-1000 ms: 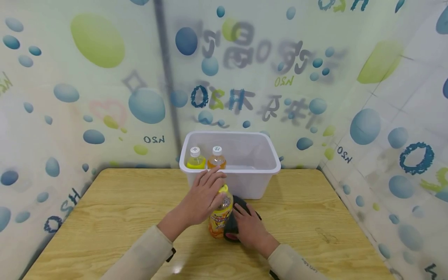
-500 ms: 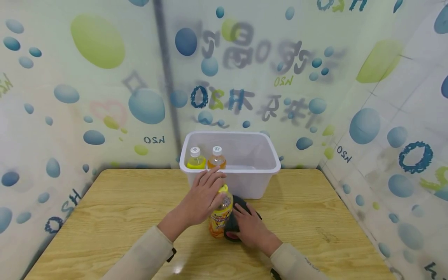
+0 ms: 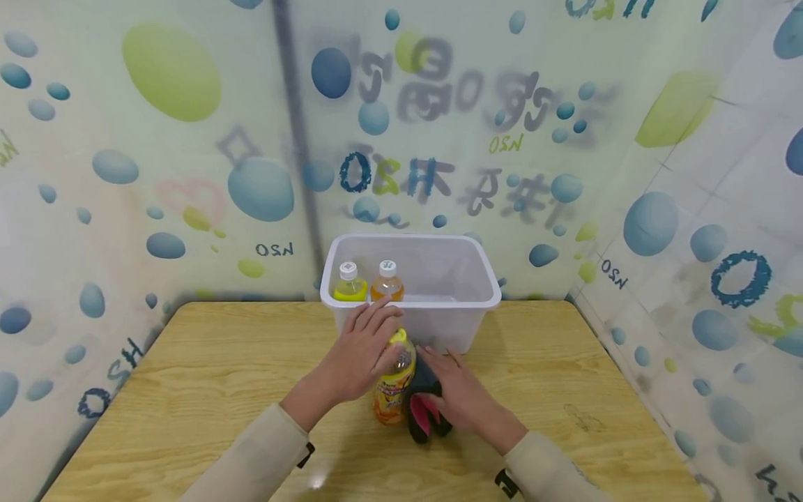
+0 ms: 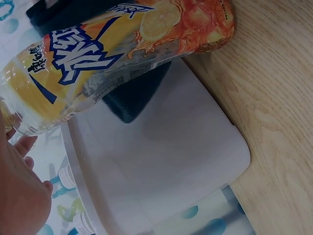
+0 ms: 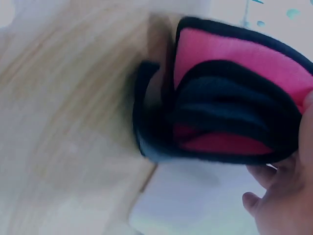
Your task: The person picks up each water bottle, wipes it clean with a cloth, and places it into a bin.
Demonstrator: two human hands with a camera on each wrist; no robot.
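Note:
A bottle of orange drink (image 3: 392, 394) with a yellow cap stands on the wooden table in the head view. My left hand (image 3: 360, 357) holds it near the neck, fingers reaching past the cap; the label fills the top of the left wrist view. Beside the bottle, my right hand (image 3: 467, 401) grips a dark fabric piece (image 5: 234, 90) with black edging and a pink lining. Its folded end gapes toward me, showing the pink. Whether this piece touches the table cannot be told. Behind both hands stands a white plastic bin (image 3: 439, 328).
Inside the bin's left side are a yellow-drink bottle (image 3: 349, 289) and an orange-drink bottle (image 3: 387, 287), both white-capped. The bin sits at the far edge of the table (image 3: 238, 362), against a patterned wall covering (image 3: 389, 84).
The dark fabric piece has tipped up and opened at its near end, showing more pink. My right hand has shifted with it, fingers now farther along its side. The left hand stays on the bottle.

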